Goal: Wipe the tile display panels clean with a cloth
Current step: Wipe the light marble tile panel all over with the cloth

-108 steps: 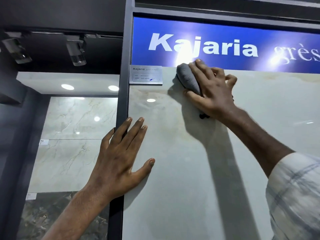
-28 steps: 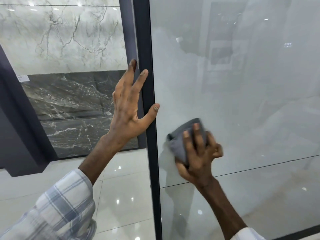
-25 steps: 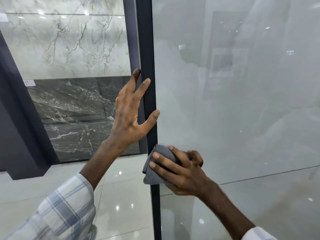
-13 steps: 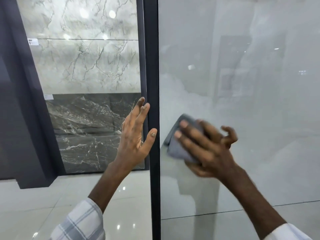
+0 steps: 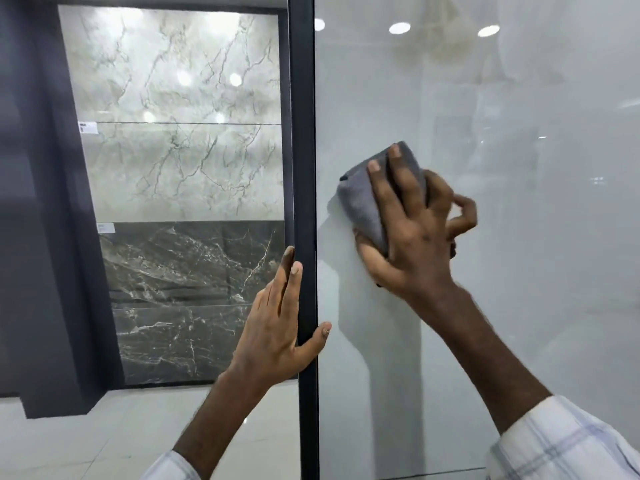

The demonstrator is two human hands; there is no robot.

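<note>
A large glossy pale grey tile panel point(image 5: 519, 209) fills the right of the view, edged on its left by a dark vertical frame point(image 5: 304, 133). My right hand point(image 5: 415, 247) holds a folded grey cloth point(image 5: 362, 199) against the panel near that frame, fingers spread over the cloth and thumb beneath it. My left hand point(image 5: 273, 327) rests on the frame lower down. Its fingers lie straight along the frame's left side and its thumb touches the panel's face.
Behind the frame to the left stand a white veined marble display panel point(image 5: 180, 116) and a dark marble one point(image 5: 187, 292) below it. A dark grey wall column point(image 5: 38, 202) borders them. Glossy white floor tiles point(image 5: 104, 431) lie beneath.
My right hand has carried the cloth from low on the frame up and right onto the panel. The view has tilted upward. My left hand stays on the frame.
</note>
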